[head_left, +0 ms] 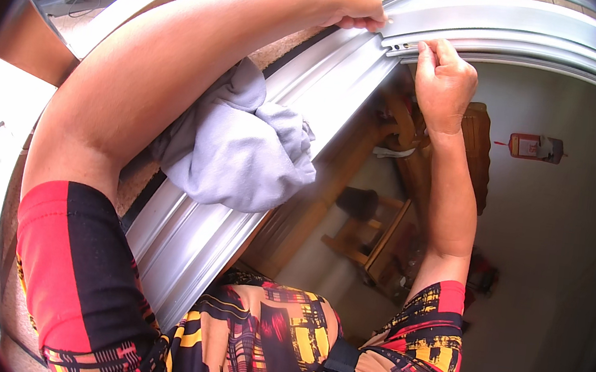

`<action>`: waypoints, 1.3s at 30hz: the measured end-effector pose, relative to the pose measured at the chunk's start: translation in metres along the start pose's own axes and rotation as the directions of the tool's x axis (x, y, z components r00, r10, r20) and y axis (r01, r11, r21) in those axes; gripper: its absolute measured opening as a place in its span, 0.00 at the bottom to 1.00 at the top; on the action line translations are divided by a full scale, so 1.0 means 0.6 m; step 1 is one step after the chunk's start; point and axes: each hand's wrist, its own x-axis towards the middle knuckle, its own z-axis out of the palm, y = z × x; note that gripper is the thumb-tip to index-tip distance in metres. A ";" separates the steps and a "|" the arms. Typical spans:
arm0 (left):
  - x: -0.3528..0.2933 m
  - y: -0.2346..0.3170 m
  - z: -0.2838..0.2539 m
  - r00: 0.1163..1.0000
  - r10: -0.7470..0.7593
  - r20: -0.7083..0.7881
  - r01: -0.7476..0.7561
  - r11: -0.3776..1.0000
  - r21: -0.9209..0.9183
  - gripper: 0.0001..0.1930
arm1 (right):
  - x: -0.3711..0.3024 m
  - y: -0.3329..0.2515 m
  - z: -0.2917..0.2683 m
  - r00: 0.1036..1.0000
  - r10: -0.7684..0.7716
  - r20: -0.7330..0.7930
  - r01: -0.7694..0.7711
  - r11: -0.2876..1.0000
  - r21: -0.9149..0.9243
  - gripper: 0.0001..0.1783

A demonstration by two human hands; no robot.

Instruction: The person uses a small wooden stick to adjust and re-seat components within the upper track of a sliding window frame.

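A white metal window frame (340, 73) runs diagonally through the view, its grooved tracks meeting a cross rail (534, 47) at the top. Close to that corner, my left hand (358, 3) has its fingers curled in against the frame; what they grip, if anything, is hidden. My right hand (446, 81) is closed in a pinch at the rail's end, beside small dark holes in the metal. Whatever sits between its fingertips is too small to make out. A crumpled grey-lavender cloth (243, 150) lies over the tracks below my left forearm, touched by neither hand.
Beyond the frame, down to the right, stand a wooden stool (372, 242) and other brown wooden furniture (474, 155). A red and dark packet-like thing (535, 148) shows against the pale surface at right. Outside on the left is a brown panel (34, 46).
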 end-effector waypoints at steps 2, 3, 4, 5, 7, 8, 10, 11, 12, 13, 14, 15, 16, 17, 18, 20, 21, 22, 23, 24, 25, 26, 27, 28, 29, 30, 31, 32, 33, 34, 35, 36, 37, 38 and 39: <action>0.022 -0.014 0.009 0.999 0.033 -0.012 -0.034 0.999 -0.038 0.05 | -0.004 -0.006 -0.002 0.993 -0.111 -0.031 0.107 0.987 -0.122 0.05; 0.026 -0.017 0.013 0.999 0.048 -0.010 -0.048 0.998 -0.041 0.05 | -0.006 -0.008 0.000 0.986 -0.164 -0.019 0.158 0.969 -0.188 0.05; 0.030 -0.021 0.016 0.998 0.062 -0.009 -0.063 0.997 -0.043 0.05 | -0.009 -0.012 0.004 0.976 -0.216 -0.004 0.208 0.945 -0.252 0.05; 0.033 -0.026 0.018 0.997 0.077 -0.007 -0.077 0.996 -0.046 0.05 | -0.013 -0.014 0.008 0.964 -0.266 0.015 0.257 0.914 -0.314 0.05; 0.029 -0.021 0.018 0.997 0.072 0.001 -0.072 0.997 -0.006 0.06 | -0.018 -0.004 0.024 0.960 -0.278 0.043 0.276 0.901 -0.336 0.05; 0.027 -0.018 0.017 0.998 0.070 0.005 -0.070 0.997 0.013 0.07 | -0.019 -0.001 0.028 0.957 -0.284 0.058 0.286 0.893 -0.346 0.05; 0.010 -0.017 0.007 0.992 0.123 0.024 -0.123 0.992 0.003 0.07 | -0.017 -0.008 0.026 0.980 -0.187 0.066 0.198 0.945 -0.260 0.05; 0.001 -0.016 0.007 0.990 0.137 0.023 -0.137 0.991 0.002 0.08 | -0.016 -0.004 0.026 0.988 -0.148 0.049 0.154 0.976 -0.152 0.06; -0.004 -0.014 0.007 0.988 0.153 0.017 -0.153 0.988 -0.002 0.08 | -0.011 0.002 0.022 0.993 -0.113 0.035 0.114 0.993 -0.043 0.06; -0.001 -0.013 0.005 0.990 0.141 0.013 -0.141 0.990 0.012 0.08 | -0.010 0.008 0.020 0.998 -0.060 0.025 0.057 0.994 0.095 0.06; -0.001 -0.009 0.008 0.990 0.140 0.013 -0.140 0.990 0.016 0.08 | -0.009 0.012 0.013 0.997 0.060 0.057 -0.072 0.969 0.236 0.05; 0.001 -0.010 0.009 0.991 0.130 0.012 -0.131 0.991 0.025 0.08 | -0.010 0.013 0.008 0.979 0.175 0.106 -0.202 0.906 0.371 0.04; 0.002 -0.011 0.009 0.992 0.122 0.009 -0.122 0.992 0.037 0.08 | -0.011 0.012 0.002 0.945 0.278 0.171 -0.326 0.809 0.490 0.03; 0.004 -0.012 0.009 0.993 0.117 0.009 -0.117 0.992 0.043 0.08 | -0.009 0.005 -0.006 0.936 0.302 0.183 -0.353 0.793 0.497 0.02; 0.007 -0.011 0.012 0.993 0.116 0.012 -0.116 0.992 0.047 0.08 | -0.012 0.010 -0.006 0.961 0.262 0.090 -0.274 0.853 0.444 0.02; 0.011 -0.008 0.018 0.993 0.114 0.023 -0.115 0.992 0.055 0.08 | -0.022 0.020 -0.001 0.985 0.152 -0.086 -0.119 0.944 0.307 0.01; 0.012 -0.008 0.019 0.994 0.109 0.023 -0.110 0.992 0.061 0.08 | -0.027 0.017 -0.002 0.989 0.046 -0.138 -0.015 0.977 0.214 0.01; 0.014 -0.008 0.019 0.994 0.107 0.026 -0.108 0.992 0.066 0.08 | -0.030 0.015 -0.001 0.980 -0.074 -0.183 0.093 0.991 0.098 0.02; 0.015 -0.007 0.019 0.994 0.103 0.026 -0.104 0.992 0.070 0.08 | -0.031 0.012 0.001 0.965 -0.177 -0.192 0.182 0.983 0.011 0.02; 0.016 -0.008 0.018 0.995 0.101 0.027 -0.102 0.992 0.073 0.08 | -0.034 0.008 0.004 0.942 -0.277 -0.192 0.267 0.961 -0.077 0.02; 0.017 -0.009 0.018 0.995 0.097 0.027 -0.099 0.992 0.075 0.08 | -0.036 0.000 0.002 0.930 -0.338 -0.145 0.310 0.932 -0.186 0.04; 0.018 -0.009 0.018 0.995 0.094 0.028 -0.096 0.992 0.079 0.09 | -0.038 -0.002 0.006 0.920 -0.363 -0.149 0.335 0.924 -0.186 0.04; 0.020 -0.010 0.018 0.996 0.089 0.029 -0.091 0.992 0.083 0.09 | -0.039 -0.004 0.009 0.921 -0.347 -0.176 0.326 0.935 -0.137 0.04; 0.022 -0.010 0.017 0.996 0.087 0.026 -0.089 0.992 0.084 0.09 | -0.040 -0.004 0.011 0.923 -0.329 -0.201 0.318 0.944 -0.088 0.04; 0.026 -0.008 0.019 0.996 0.080 0.034 -0.082 0.992 0.091 0.09 | -0.041 -0.004 0.009 0.937 -0.276 -0.214 0.276 0.961 -0.030 0.04; 0.017 -0.004 0.020 0.996 0.085 0.022 -0.087 0.992 0.091 0.09 | -0.043 -0.002 0.006 0.950 -0.221 -0.222 0.233 0.972 0.029 0.05; 0.008 0.000 0.020 0.996 0.090 0.011 -0.091 0.992 0.091 0.09 | -0.046 -0.001 0.002 0.960 -0.165 -0.227 0.189 0.978 0.087 0.05; 0.000 0.004 0.021 0.996 0.093 0.004 -0.093 0.992 0.090 0.09 | -0.049 -0.002 -0.001 0.966 -0.140 -0.218 0.165 0.981 0.101 0.05; -0.005 0.005 0.019 0.995 0.095 -0.008 -0.094 0.991 0.091 0.09 | -0.052 -0.005 -0.004 0.971 -0.117 -0.209 0.144 0.982 0.119 0.05; -0.010 0.006 0.018 0.996 0.093 -0.015 -0.092 0.992 0.091 0.08 | -0.054 -0.007 -0.006 0.975 -0.094 -0.200 0.123 0.983 0.136 0.05; -0.013 0.007 0.014 0.996 0.087 -0.001 -0.087 0.992 0.087 0.08 | -0.057 -0.006 -0.004 0.975 -0.084 -0.207 0.118 0.980 0.158 0.05; -0.011 0.006 0.011 0.996 0.083 0.016 -0.084 0.993 0.081 0.08 | -0.059 -0.008 -0.005 0.976 -0.064 -0.210 0.103 0.979 0.176 0.05; -0.008 0.003 0.010 0.995 0.097 0.023 -0.098 0.992 0.084 0.08 | -0.061 -0.012 -0.006 0.976 -0.045 -0.213 0.087 0.977 0.194 0.05; -0.005 0.001 0.010 0.995 0.098 0.026 -0.100 0.991 0.084 0.08 | -0.064 -0.015 -0.006 0.976 -0.025 -0.216 0.072 0.975 0.212 0.04; -0.002 0.000 0.010 0.995 0.099 0.032 -0.102 0.991 0.085 0.08 | -0.065 -0.016 -0.007 0.975 -0.023 -0.223 0.069 0.977 0.200 0.05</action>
